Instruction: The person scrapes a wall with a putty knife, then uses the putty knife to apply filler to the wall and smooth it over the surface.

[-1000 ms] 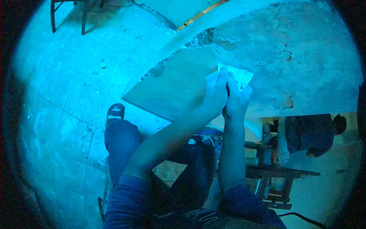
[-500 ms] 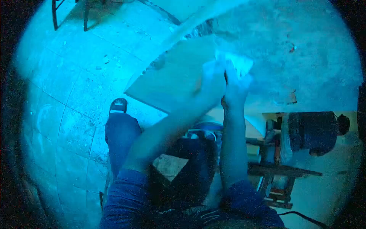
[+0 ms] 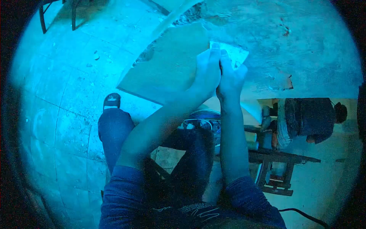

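Note:
A pale, flat, roughly square piece (image 3: 237, 54) with a few darker marks is held out in front of me, bright in the blue light. My left hand (image 3: 207, 68) grips its near left edge, thumb pointing forward along it. Against it, my right hand (image 3: 231, 79) closes on the near edge, its thumb lying on the piece's face. Both thumbs are side by side, and the other fingers are mostly hidden. Beneath the hands is a worn tabletop (image 3: 263, 30), with a smooth, darker panel (image 3: 164, 66) at its left corner.
A seated person (image 3: 310, 120) is at the right, by a low wooden stool (image 3: 280, 175). Dark furniture legs (image 3: 73, 17) stand at the upper left on the tiled floor (image 3: 72, 126). A broken fragment (image 3: 286, 81) lies on the tabletop. A cable (image 3: 305, 215) runs at the lower right.
The hands were blurred by motion and now appear steadier, with the pale piece still between them. The whole view has shifted slightly, so most things appear farther left.

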Demonstrator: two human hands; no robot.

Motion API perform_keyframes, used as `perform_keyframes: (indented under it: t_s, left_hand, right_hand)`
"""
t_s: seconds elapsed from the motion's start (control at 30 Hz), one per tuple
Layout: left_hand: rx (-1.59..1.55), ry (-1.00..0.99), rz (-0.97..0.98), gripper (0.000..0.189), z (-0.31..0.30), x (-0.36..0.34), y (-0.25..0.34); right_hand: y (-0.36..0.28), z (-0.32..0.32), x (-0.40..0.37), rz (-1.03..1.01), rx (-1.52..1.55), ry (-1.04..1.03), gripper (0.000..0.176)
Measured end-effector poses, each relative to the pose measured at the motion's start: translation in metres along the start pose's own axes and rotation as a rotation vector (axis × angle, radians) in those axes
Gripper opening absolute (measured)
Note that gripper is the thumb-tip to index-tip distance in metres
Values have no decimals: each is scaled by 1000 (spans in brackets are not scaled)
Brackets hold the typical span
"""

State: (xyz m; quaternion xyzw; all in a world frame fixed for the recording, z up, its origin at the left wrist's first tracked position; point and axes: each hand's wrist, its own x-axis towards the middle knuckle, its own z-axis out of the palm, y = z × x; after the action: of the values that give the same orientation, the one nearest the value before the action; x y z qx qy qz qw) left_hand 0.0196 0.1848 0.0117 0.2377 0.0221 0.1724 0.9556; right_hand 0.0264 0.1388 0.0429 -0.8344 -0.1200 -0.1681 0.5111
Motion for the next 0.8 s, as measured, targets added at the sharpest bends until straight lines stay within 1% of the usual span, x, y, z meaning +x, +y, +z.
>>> perform_keyframes:
  t_s: [0.03, 0.1, 0.13, 0.17, 0.2, 0.27, 0.3, 0.33, 0.4, 0.43, 0.47, 0.5, 0.53, 0.57, 0.6, 0.67, 0.7, 0.73, 0.8]
  left_hand:
    - [203, 21, 131, 26, -2, -2, -7]
    - [413, 54, 320, 25, -11, 14, -4]
    - [465, -5, 319, 23, -19, 23, -1]
    - [487, -36, 289, 23, -21, 22, -6]
    - [509, -67, 259, 22, -22, 21, -4]
    - [11, 32, 13, 43, -10, 18, 21]
    - [17, 32, 18, 43, -12, 18, 14]
    - [327, -5, 219, 29, -15, 17, 4]
    - [639, -39, 433, 14, -16, 20, -5]
    - [559, -37, 487, 28, -16, 23, -5]
    - [519, -34, 508, 35, -21, 29, -6]
    - [479, -31, 529, 42, -24, 34, -1]
    - [672, -3, 537, 43, -31, 40, 22]
    - [868, 14, 550, 43, -33, 42, 32]
    - [868, 9, 549, 43, -32, 39, 30]
    - [708, 33, 524, 44, -28, 33, 23]
    - [609, 16, 486, 45, -24, 29, 19]
    - [509, 4, 450, 45, -19, 23, 18]
    - [135, 8, 17, 23, -14, 16, 15]
  right_hand:
    - [1, -3, -1, 73, 22, -26, 15]
    - [-3, 9, 0, 1, 91, -21, 15]
    - [-5, 15, 3, -43, 133, -7, 16]
    - [-4, 15, 11, -87, 36, -101, 20]
    - [-8, 16, 12, -63, 19, -94, 20]
    - [-12, 20, 10, 55, -21, -90, 22]
    - [-7, 16, 10, 51, -22, -75, 22]
    - [-5, 11, 7, 50, -15, -77, 22]
    - [-6, 3, 1, 44, 8, -7, 23]
    - [-9, 6, 1, 18, 70, -52, 13]
    - [-7, 17, 10, 13, 80, -63, 13]
    - [-6, 29, 20, -143, 18, -152, 12]
    - [-6, 35, 22, -280, -57, -227, 10]
    - [-26, 43, 22, 39, -167, -228, 8]
    - [-22, 39, 20, 41, -167, -223, 8]
    - [-17, 32, 14, 3, -35, -194, 8]
    - [-25, 30, 4, -27, -33, -98, 9]
    - [-26, 28, 1, -46, -26, -116, 9]
    - [-19, 26, 0, 37, 106, 2, 10]
